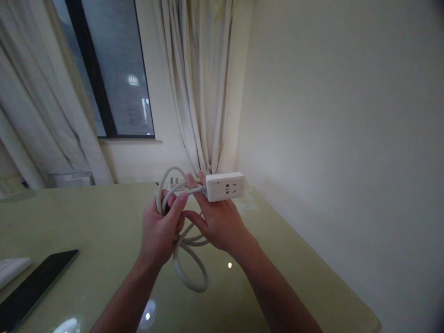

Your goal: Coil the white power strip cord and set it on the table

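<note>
My left hand (160, 226) is closed around loops of a white power cord (194, 287), thumb pressed on top. One loop hangs below the hands. The cord runs to a small white power strip (225, 187), whose socket holes face me. Just behind the strip is my right hand (218, 222), with fingers stretched out and thumb pointing at my left hand. The strip hides part of its fingers, and I cannot tell whether they touch it. Beyond the cord loops a white plug (175, 184) with pins upward shows partly.
Under the hands lies a glossy pale green table (104, 222), its right edge beside a plain wall (329, 138). A dark flat tablet-like object (38, 286) and a white item (13, 269) lie at left. Behind are curtains (204, 83) and a window (121, 69).
</note>
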The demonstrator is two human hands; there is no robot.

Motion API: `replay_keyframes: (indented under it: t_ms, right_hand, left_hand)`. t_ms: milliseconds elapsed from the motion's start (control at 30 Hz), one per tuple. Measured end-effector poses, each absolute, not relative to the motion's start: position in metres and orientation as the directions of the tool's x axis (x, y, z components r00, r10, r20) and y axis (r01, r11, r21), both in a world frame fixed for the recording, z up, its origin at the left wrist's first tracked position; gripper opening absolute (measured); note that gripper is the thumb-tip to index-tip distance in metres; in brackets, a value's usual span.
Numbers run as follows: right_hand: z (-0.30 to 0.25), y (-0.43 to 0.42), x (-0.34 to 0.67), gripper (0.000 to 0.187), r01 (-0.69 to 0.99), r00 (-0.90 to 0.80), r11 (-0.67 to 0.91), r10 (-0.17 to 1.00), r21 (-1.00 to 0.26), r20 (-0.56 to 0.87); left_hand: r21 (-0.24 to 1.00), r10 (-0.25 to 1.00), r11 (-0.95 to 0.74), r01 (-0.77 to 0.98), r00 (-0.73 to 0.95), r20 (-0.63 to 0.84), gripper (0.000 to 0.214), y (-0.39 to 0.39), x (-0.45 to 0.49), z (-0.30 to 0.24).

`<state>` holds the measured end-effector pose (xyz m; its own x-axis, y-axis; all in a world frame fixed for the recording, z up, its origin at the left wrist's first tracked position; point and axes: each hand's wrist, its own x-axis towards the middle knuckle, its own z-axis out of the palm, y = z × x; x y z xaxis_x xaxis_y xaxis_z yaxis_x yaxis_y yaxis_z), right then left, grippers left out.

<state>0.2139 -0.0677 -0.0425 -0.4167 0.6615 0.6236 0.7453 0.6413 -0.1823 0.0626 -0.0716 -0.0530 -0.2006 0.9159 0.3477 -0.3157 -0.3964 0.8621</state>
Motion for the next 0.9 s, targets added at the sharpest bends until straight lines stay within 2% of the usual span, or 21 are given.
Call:
replay_keyframes:
  t_ms: [67,133,200,267,333,400,467,533,600,800,900]
  right_hand:
    - [-0.044,-0.07,0.21,0.079,0.796,-0.383,0.586,0.682,-0.152,0.623]
    - [-0.046,-0.07,0.207,0.076,0.823,-0.34,0.542,0.712,-0.172,0.614]
    - [-0.048,-0.066,0.207,0.066,0.818,-0.305,0.521,0.751,-0.243,0.586]
    - [-0.052,-0.059,0.21,0.05,0.754,-0.301,0.543,0.785,-0.369,0.541]
    - [-0.057,-0.048,0.215,0.041,0.598,-0.302,0.58,0.803,-0.553,0.514]
    - [-0.064,-0.037,0.22,0.035,0.357,-0.27,0.593,0.805,-0.721,0.529]
    - [-0.07,-0.028,0.225,0.031,0.098,-0.212,0.579,0.807,-0.809,0.552]
    - [-0.072,-0.024,0.228,0.034,-0.097,-0.161,0.543,0.819,-0.834,0.551]
    - [-0.07,-0.023,0.229,0.033,-0.196,-0.121,0.491,0.847,-0.849,0.518]
    - [-0.059,-0.026,0.224,0.01,-0.232,-0.038,0.391,0.911,-0.891,0.41]
    - [-0.057,-0.023,0.224,0.012,-0.374,-0.039,0.28,0.948,-0.884,0.317]
  left_hand:
    - [0.854,0.91,-0.409,-0.322,-0.22,0.352,0.05,-0.073,0.062,-0.049]
    - [0.848,0.894,-0.436,-0.302,-0.252,0.369,0.05,-0.073,0.06,-0.046]
    - [0.832,0.876,-0.468,-0.299,-0.279,0.393,0.051,-0.074,0.056,-0.045]
    - [0.818,0.868,-0.485,-0.309,-0.283,0.408,0.052,-0.074,0.052,-0.045]
    - [0.811,0.871,-0.485,-0.328,-0.267,0.413,0.052,-0.074,0.048,-0.046]
    - [0.811,0.882,-0.469,-0.349,-0.241,0.405,0.052,-0.073,0.044,-0.047]
    - [0.809,0.891,-0.452,-0.376,-0.223,0.395,0.053,-0.071,0.043,-0.049]
    - [0.801,0.901,-0.434,-0.412,-0.208,0.38,0.054,-0.069,0.043,-0.05]
    - [0.791,0.909,-0.416,-0.448,-0.197,0.366,0.054,-0.068,0.044,-0.05]
    - [0.781,0.918,-0.398,-0.482,-0.21,0.337,0.056,-0.067,0.047,-0.048]
    - [0.741,0.891,-0.453,-0.497,-0.278,0.358,0.057,-0.068,0.049,-0.046]
